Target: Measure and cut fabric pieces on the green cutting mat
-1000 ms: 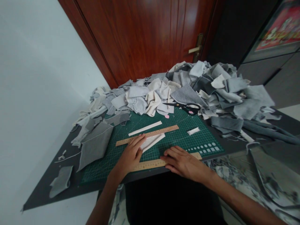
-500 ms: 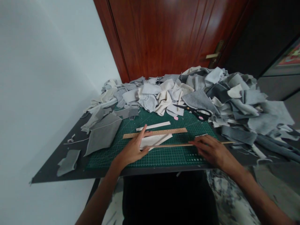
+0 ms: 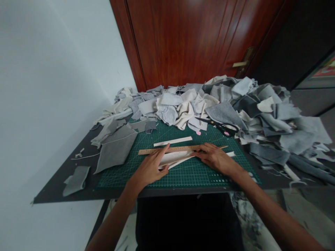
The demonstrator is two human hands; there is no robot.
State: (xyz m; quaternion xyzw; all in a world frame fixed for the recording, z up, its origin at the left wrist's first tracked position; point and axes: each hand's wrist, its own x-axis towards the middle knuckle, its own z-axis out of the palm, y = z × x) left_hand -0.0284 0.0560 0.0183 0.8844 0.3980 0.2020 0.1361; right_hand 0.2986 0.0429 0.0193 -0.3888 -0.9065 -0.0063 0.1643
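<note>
A folded strip of white cloth (image 3: 176,158) lies across the cutting mat, its near edge turned up. My left hand (image 3: 150,167) rests over its left end, thumb and forefinger spread wide apart. At its right end, the fingers of my right hand (image 3: 213,157) are closed together low over the cloth, around a thin wooden stick. The stick's end (image 3: 223,147) sticks out beyond my right knuckles; its other part runs along the cloth toward my left thumb. A wooden ruler (image 3: 149,151) lies just behind the cloth, partly covered by both hands.
The green cutting mat (image 3: 183,179) covers the table's middle. Behind the ruler lies a narrow white strip (image 3: 172,141); another (image 3: 231,154) shows past my right hand. Black scissors (image 3: 225,129) lie before a heap of fabric scraps (image 3: 170,99). Grey cloth (image 3: 117,146) is at left.
My right hand has slid left along the stick to the cloth's right end. The stick's right end has swung away from me. My left hand has barely moved.
</note>
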